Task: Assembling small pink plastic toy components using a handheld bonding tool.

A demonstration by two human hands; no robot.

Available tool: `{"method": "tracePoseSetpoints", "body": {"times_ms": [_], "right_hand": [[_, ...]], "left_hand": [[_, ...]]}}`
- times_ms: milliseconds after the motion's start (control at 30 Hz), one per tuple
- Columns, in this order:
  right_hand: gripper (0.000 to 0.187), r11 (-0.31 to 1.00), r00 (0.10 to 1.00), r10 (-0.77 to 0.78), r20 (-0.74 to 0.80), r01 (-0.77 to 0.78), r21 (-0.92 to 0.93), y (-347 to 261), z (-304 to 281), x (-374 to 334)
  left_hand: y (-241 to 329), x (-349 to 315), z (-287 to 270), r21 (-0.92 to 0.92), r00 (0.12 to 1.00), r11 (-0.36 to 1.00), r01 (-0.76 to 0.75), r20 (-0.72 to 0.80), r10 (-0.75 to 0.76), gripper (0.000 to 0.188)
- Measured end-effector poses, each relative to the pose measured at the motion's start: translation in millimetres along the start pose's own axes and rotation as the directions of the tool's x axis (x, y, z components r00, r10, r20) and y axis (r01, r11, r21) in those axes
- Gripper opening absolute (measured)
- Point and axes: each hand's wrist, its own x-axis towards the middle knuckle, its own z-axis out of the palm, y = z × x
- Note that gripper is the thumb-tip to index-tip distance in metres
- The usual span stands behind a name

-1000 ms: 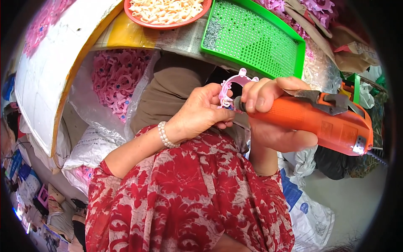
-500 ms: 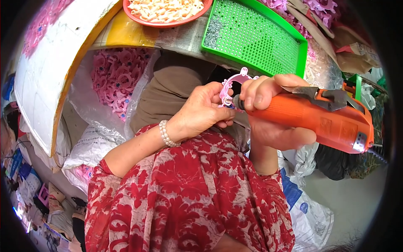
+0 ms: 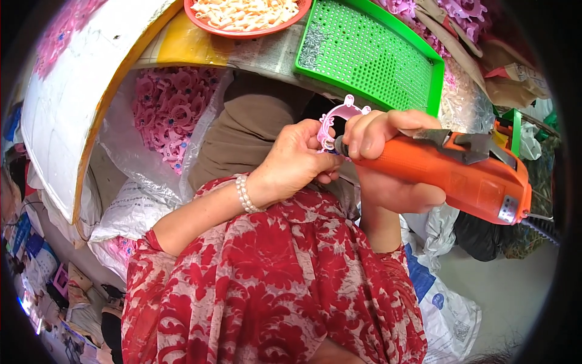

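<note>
My left hand (image 3: 295,159) pinches a curved pink plastic part (image 3: 344,111) with small lobes along its rim. Wrapped round the body of an orange electric screwdriver (image 3: 448,171) is my right hand (image 3: 388,151). The tool lies nearly level, its dark nose against the lower end of the pink part. The bit's tip and whatever it meets there are hidden by my fingers. Just beyond both hands, a green perforated tray (image 3: 370,60) holds a heap of small metal screws (image 3: 313,43) at its left end.
A red basket (image 3: 242,33) of small cream-coloured pieces stands at the far edge of the worktop (image 3: 200,42). Left of my legs, a plastic bag (image 3: 121,136) is filled with pink parts (image 3: 173,109). The screwdriver's cord (image 3: 541,230) trails off right.
The rear end of the screwdriver has shifted slightly left and down. Both hands keep their hold, and the pink part has moved a little left with them.
</note>
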Motion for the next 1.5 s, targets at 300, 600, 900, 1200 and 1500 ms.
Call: {"method": "tracePoseSetpoints", "body": {"times_ms": [300, 600, 900, 1200, 1500], "right_hand": [[0.083, 0.998, 0.996, -0.06, 0.072, 0.06, 0.003, 12, 2, 8], [0.091, 0.982, 0.978, -0.189, 0.083, 0.19, -0.007, -31, -18, 56], [0.073, 0.946, 0.963, -0.213, -0.162, 0.162, -0.282, -20, -27, 72], [0.04, 0.812, 0.94, -0.297, -0.169, 0.155, -0.563, -22, -41, 95], [0.023, 0.76, 0.929, -0.319, -0.187, 0.133, -0.636, -18, -63, 120]], "left_hand": [[-2, 3, -5, -0.062, 0.998, 0.996, -0.066, 0.0, 0.066, 0.019], [1, 0, -13, -0.016, 0.999, 0.999, -0.028, 0.035, 0.029, 0.033], [8, -2, -16, -0.048, 1.0, 0.999, -0.004, 0.022, 0.005, 0.032], [14, -7, -18, -0.111, 0.995, 0.993, -0.031, 0.087, 0.041, 0.039], [27, -13, -23, -0.224, 0.958, 0.971, -0.087, 0.249, 0.143, 0.049]]}}
